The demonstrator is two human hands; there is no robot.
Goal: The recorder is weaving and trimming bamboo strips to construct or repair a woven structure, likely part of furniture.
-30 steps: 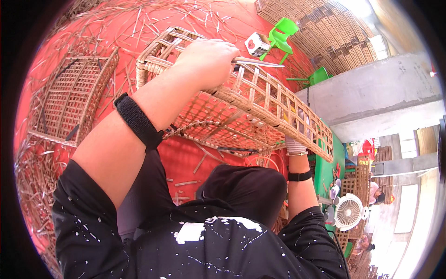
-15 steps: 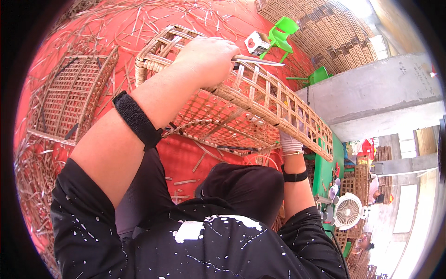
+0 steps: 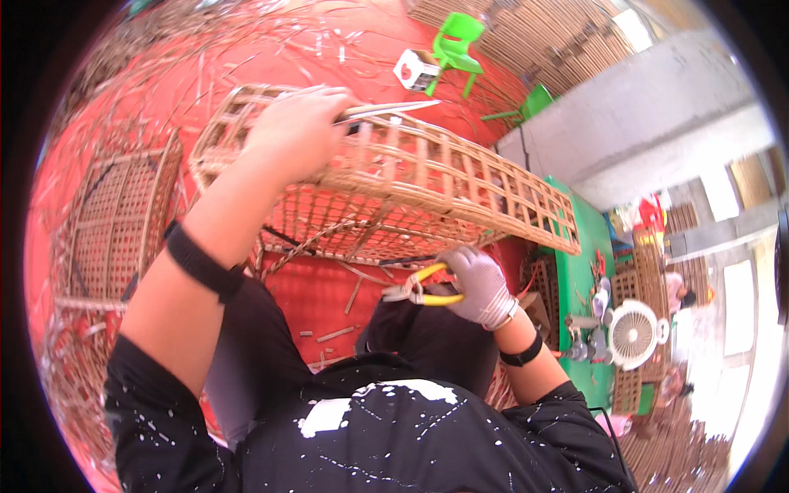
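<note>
A long woven basket (image 3: 460,177) with an open lattice is tilted on its side across my knees. My bare left hand (image 3: 297,131) is closed over its upper rim at the left part. Out of that same hand sticks a slim, pointed, pale tool (image 3: 399,107); its kind I cannot make out. In front of my right knee, below the basket, my right hand (image 3: 481,289) wears a light striped glove. It grips pliers (image 3: 419,289) with yellow handles, whose jaws point left, apart from the basket.
Another woven basket piece (image 3: 113,226) lies at the left on the red floor (image 3: 329,62), among scattered strips. A green chair (image 3: 457,51) and a small box (image 3: 416,70) stand at the far side. At the right are a green table (image 3: 588,246) and a white fan (image 3: 633,334).
My right hand has come out from behind the basket and moved down and left, bringing the pliers into sight. The basket and my left hand appear farther left and lower in view.
</note>
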